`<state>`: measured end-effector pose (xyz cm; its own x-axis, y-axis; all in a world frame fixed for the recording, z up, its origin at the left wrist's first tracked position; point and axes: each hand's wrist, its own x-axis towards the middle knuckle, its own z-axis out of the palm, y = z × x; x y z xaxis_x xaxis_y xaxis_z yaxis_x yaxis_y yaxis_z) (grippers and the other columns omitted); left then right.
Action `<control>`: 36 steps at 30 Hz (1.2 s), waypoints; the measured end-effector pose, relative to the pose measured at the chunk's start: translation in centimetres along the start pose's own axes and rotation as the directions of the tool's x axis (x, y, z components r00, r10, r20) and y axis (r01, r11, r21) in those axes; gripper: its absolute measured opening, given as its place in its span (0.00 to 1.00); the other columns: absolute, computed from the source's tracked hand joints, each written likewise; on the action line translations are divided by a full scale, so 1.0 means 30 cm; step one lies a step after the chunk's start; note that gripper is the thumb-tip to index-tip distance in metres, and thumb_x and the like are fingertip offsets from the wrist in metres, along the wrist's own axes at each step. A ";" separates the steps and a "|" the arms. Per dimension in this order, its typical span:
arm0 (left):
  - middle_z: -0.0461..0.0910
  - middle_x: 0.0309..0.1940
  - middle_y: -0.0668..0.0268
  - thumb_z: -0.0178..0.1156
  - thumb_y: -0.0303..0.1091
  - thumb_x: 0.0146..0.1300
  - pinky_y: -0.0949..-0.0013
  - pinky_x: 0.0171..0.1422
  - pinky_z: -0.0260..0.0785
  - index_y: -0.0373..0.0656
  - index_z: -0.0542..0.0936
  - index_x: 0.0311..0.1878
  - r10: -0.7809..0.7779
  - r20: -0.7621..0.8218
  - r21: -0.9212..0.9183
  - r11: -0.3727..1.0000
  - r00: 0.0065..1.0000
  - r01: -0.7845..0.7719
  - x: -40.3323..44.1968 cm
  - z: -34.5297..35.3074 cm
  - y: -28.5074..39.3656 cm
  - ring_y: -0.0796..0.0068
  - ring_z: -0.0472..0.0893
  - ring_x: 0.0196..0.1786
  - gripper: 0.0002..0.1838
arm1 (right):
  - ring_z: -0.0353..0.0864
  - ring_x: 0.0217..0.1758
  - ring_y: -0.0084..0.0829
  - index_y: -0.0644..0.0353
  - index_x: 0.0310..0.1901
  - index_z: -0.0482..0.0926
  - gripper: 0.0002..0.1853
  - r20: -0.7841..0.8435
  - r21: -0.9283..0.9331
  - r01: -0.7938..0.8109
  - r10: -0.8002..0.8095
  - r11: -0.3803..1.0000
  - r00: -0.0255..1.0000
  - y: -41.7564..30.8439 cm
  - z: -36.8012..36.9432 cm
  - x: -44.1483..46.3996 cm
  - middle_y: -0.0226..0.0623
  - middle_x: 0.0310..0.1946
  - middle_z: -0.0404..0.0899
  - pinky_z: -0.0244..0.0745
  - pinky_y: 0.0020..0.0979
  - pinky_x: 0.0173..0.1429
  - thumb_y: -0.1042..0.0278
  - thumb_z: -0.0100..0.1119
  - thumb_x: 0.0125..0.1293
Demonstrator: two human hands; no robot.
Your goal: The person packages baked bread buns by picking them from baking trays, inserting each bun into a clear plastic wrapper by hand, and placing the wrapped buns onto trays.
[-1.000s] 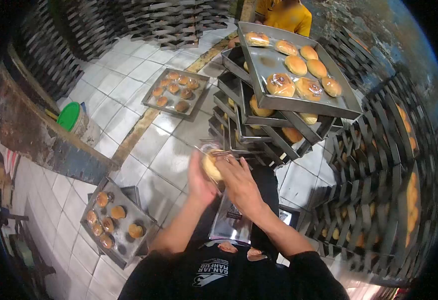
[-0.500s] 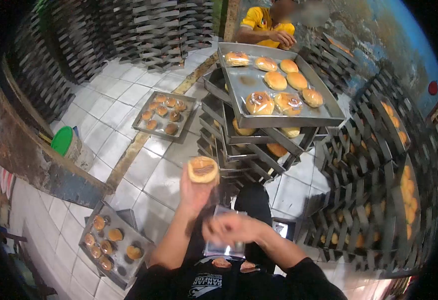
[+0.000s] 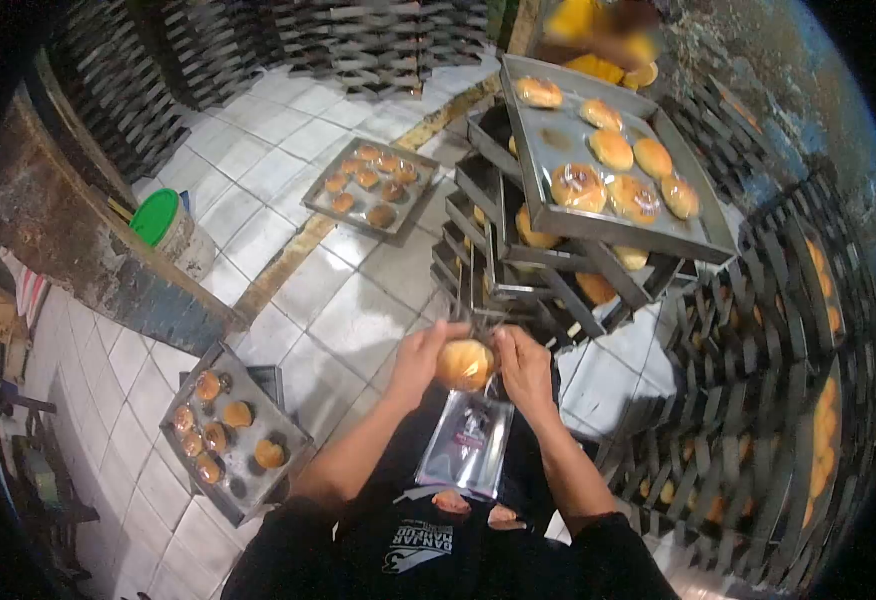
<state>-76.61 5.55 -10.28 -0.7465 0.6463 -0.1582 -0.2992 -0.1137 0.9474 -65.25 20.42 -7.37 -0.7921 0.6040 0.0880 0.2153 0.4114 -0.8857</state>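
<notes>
- The round bun [image 3: 465,366], smooth and golden-brown on top, sits between the two hands above the lap, with shiny clear film about it.
- The left hand [image 3: 417,360] is closed, gripping the film at the bun's left edge.
- The right hand [image 3: 524,370] is closed too, fingers bent and pinching the film on the right side.
- Just below the bun, a flat, glossy rectangular plastic packet [image 3: 466,445] with dark print lies on the lap.
- Ahead and to the right, a square metal tray [image 3: 633,232] with straight walls tops a crisscrossed stack, carrying domed buns [image 3: 611,150], some in glossy wrapping.
- Two more shallow metal trays, one near left [image 3: 248,380] and one farther off [image 3: 353,222], hold smaller browned buns on glazed white tiles [image 3: 318,290].
</notes>
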 end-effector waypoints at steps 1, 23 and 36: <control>0.87 0.46 0.61 0.53 0.45 0.81 0.68 0.57 0.75 0.32 0.85 0.52 0.108 -0.046 0.067 0.992 0.993 -0.105 0.012 0.000 -0.002 0.76 0.83 0.49 0.22 | 0.83 0.37 0.55 0.66 0.42 0.81 0.13 -0.002 -0.058 0.105 -0.106 0.993 0.994 0.000 0.000 0.012 0.51 0.32 0.81 0.78 0.45 0.43 0.62 0.58 0.76; 0.84 0.48 0.60 0.56 0.34 0.78 0.69 0.60 0.70 0.33 0.85 0.43 0.411 0.141 0.049 0.906 0.901 -0.421 -0.030 0.015 0.017 0.75 0.79 0.55 0.14 | 0.84 0.55 0.31 0.65 0.69 0.67 0.29 0.137 0.679 -0.223 0.178 0.699 0.974 -0.097 -0.046 -0.198 0.46 0.59 0.78 0.85 0.31 0.50 0.66 0.67 0.72; 0.68 0.75 0.51 0.67 0.36 0.63 0.42 0.76 0.62 0.47 0.83 0.60 0.337 0.549 0.783 0.114 0.765 -0.612 -0.261 -0.057 -0.109 0.44 0.62 0.79 0.21 | 0.87 0.44 0.44 0.62 0.58 0.79 0.22 0.015 -0.193 0.486 -0.493 0.852 0.870 -0.198 -0.314 -0.078 0.46 0.43 0.85 0.83 0.41 0.49 0.66 0.72 0.66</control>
<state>-70.79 -0.42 -12.62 -0.3457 0.8703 0.3508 0.8877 0.1821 0.4230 -59.29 23.00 1.98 -0.8037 0.3123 0.5064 -0.0919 0.7758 -0.6243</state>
